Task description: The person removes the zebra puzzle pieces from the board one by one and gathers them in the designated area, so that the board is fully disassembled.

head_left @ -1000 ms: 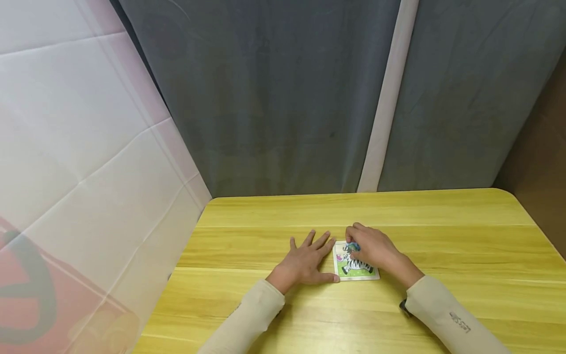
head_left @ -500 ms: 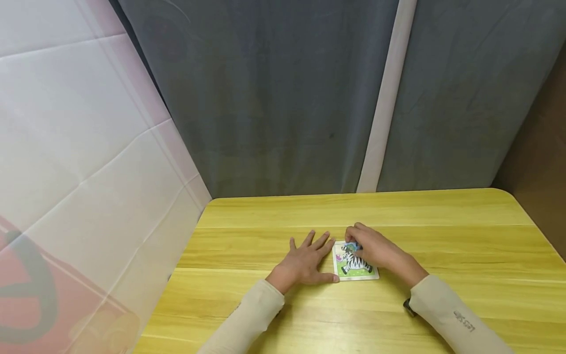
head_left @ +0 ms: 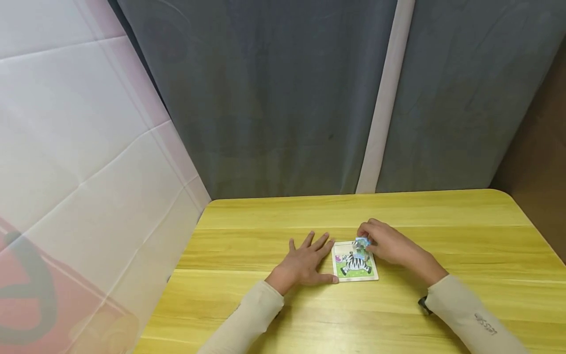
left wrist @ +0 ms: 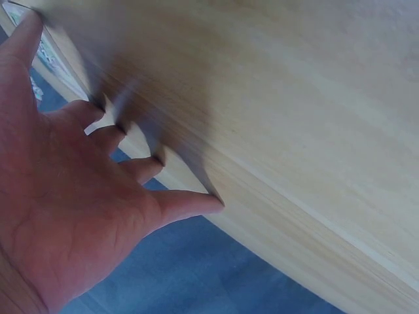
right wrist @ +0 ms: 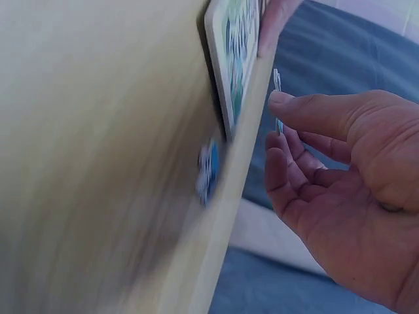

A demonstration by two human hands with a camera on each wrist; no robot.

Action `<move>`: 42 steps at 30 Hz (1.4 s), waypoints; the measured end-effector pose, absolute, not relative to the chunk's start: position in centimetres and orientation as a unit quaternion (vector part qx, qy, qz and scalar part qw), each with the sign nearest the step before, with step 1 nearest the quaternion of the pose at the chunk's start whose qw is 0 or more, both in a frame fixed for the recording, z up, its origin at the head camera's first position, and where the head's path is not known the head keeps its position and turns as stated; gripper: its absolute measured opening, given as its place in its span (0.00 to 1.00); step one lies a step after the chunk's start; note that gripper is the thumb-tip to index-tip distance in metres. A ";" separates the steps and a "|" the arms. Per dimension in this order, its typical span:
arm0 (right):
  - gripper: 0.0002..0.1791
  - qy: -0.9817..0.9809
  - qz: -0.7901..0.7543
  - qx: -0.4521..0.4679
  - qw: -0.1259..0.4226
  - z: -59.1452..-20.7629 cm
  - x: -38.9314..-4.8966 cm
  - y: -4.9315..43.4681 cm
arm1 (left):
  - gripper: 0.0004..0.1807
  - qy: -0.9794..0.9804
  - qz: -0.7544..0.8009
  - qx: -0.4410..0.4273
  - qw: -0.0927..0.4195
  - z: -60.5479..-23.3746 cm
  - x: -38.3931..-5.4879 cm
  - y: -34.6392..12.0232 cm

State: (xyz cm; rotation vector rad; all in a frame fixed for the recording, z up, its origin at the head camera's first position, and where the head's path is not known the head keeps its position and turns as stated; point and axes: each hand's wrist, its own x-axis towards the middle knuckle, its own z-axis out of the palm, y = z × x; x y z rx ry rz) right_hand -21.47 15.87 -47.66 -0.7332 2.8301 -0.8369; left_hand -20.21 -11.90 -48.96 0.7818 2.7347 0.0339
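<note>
A square zebra jigsaw board (head_left: 355,268) lies on the table, its zebra body and green ground showing. My left hand (head_left: 305,264) has its fingers spread on the tabletop at the board's left, with thumb and index fingertip touching that edge. Above the board's top right corner, my right hand (head_left: 386,242) pinches a blue-and-green puzzle piece (head_left: 362,242) between thumb and fingers. The right wrist view shows this puzzle piece (right wrist: 277,81) edge-on, raised off the board. A blurred blue-and-white shape (right wrist: 208,171) appears low by the board; I cannot tell whether it is a piece or a reflection.
The yellow wood-grain table (head_left: 247,221) reaches back to a grey curtain (head_left: 274,108) with a pale vertical strip. A white printed sheet (head_left: 88,147) borders the left side, and a brown panel (head_left: 537,147) stands at the right.
My right hand has moved right and slightly up with the piece, uncovering more of the board's top. The left hand keeps its place at the board's left edge.
</note>
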 end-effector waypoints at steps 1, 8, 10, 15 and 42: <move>0.13 0.929 -0.276 -0.240 0.047 -47.6 -21.4 16.4 | 0.56 0.951 0.013 0.271 0.148 -49.0 -20.2 -11.9; 0.14 0.932 -0.264 -0.246 0.017 -47.7 -20.6 20.0 | 0.56 0.950 0.020 0.272 0.150 -49.0 -20.2 -12.0; 0.14 0.935 -0.253 -0.247 0.005 -48.0 -20.4 21.0 | 0.56 0.950 0.020 0.273 0.150 -49.1 -20.2 -12.0; 0.15 0.939 -0.238 -0.248 -0.001 -48.7 -20.0 22.8 | 0.56 0.950 0.019 0.276 0.147 -49.2 -20.2 -12.0; 0.14 0.941 -0.230 -0.246 0.025 -48.8 -20.4 21.8 | 0.56 0.950 0.019 0.277 0.140 -49.3 -20.2 -12.1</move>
